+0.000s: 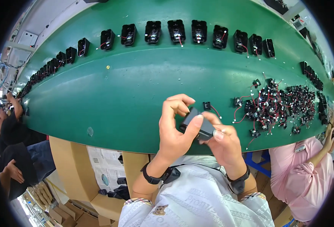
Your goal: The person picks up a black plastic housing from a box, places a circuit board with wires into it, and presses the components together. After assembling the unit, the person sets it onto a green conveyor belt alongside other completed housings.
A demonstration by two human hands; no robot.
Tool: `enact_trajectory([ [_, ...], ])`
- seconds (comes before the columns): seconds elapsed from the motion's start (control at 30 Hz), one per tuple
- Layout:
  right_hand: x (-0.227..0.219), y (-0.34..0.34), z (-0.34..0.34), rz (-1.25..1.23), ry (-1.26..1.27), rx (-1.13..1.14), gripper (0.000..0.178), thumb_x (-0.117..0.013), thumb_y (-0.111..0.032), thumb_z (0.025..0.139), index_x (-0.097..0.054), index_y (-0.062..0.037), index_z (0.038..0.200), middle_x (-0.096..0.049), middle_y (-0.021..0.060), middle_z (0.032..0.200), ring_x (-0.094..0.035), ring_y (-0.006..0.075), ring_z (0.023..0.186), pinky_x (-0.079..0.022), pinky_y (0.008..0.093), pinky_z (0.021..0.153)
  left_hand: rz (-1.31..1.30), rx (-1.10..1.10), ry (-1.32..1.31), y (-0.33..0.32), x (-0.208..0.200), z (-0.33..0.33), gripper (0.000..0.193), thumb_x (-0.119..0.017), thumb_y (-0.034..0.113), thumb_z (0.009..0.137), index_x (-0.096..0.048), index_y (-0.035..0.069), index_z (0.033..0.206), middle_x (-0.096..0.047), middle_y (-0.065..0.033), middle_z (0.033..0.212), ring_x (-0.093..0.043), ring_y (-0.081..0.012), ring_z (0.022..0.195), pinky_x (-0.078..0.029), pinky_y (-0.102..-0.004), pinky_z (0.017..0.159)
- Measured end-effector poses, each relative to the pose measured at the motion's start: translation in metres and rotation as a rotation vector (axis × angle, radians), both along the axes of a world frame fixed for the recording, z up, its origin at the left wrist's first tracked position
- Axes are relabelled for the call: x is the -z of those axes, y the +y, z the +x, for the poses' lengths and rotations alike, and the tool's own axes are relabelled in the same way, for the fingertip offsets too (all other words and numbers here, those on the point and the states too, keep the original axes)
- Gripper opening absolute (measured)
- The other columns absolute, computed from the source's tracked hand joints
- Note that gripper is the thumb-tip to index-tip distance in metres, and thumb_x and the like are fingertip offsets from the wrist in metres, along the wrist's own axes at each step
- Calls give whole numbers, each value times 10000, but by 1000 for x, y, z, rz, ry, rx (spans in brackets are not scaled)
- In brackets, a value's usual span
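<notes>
Over the near edge of the green table, my left hand (176, 128) and my right hand (223, 138) both grip a black plastic housing (204, 128). My left thumb presses along its top, and the right thumb and fingers pinch its other end. The housing is tilted, and its inside is hidden from view. Just beyond my right hand lies a small black part with a red wire (207, 105) and a white connector. To the right spreads a heap of similar small black wired parts (276, 104).
A curved row of black housings with red wires (153, 31) stands along the far side of the green table (136, 87). An open cardboard box (70, 166) with black pieces stands below at left. One person (8, 125) is at far left, another in pink (303, 174) at right.
</notes>
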State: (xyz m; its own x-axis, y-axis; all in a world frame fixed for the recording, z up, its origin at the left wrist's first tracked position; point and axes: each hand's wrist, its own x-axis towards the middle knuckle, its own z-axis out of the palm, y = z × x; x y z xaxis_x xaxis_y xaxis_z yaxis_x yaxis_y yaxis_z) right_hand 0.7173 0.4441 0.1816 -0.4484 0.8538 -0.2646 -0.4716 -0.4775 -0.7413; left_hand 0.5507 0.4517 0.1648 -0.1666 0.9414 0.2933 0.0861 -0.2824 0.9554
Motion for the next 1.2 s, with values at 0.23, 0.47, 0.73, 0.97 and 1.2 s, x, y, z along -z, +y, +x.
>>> enact_trajectory([
  [0.23, -2, 4, 12, -368, 271, -165, 398, -515, -322, 1006, -592, 10, 1214, -637, 108, 1171, -639, 223, 1071, -557, 339, 776, -34, 68, -14, 8, -10, 4, 190, -450, 135, 1023, -535, 2, 916, -616, -126, 830, -586, -234, 676, -482, -328, 630],
  [0.47, 0, 7, 23, -430, 151, -289, 445, -522, -402, 1011, -579, -17, 1227, -662, 124, 1138, -654, 237, 1002, -548, 361, 729, 106, 174, 288, 14, -7, -3, 207, -433, 129, 1020, -526, -21, 912, -607, -160, 814, -575, -224, 693, -473, -329, 643],
  [0.73, -8, 2, 27, -549, 165, -261, 333, -579, -289, 996, -607, -10, 1176, -665, 96, 1105, -651, 193, 986, -528, 327, 782, 241, 359, 259, 16, -8, -9, 180, -482, 157, 1008, -549, 7, 936, -628, -147, 821, -554, -224, 685, -451, -338, 629],
  [0.97, -25, -6, 19, -403, 32, -167, 384, -659, -265, 934, -606, 2, 1204, -667, 103, 1097, -625, 188, 1025, -496, 326, 806, 240, 287, 88, 13, 2, -7, 233, -559, 247, 983, -566, 17, 1021, -621, -167, 1043, -626, -285, 779, -509, -343, 728],
  [1.2, -23, 0, 15, -454, 200, -122, 348, -559, -257, 1009, -598, 21, 1215, -662, 90, 1115, -647, 174, 1009, -506, 288, 821, -268, 268, 283, 18, -26, -7, 316, -548, 349, 994, -609, 39, 993, -644, -152, 708, -655, -303, 614, -496, -367, 556],
])
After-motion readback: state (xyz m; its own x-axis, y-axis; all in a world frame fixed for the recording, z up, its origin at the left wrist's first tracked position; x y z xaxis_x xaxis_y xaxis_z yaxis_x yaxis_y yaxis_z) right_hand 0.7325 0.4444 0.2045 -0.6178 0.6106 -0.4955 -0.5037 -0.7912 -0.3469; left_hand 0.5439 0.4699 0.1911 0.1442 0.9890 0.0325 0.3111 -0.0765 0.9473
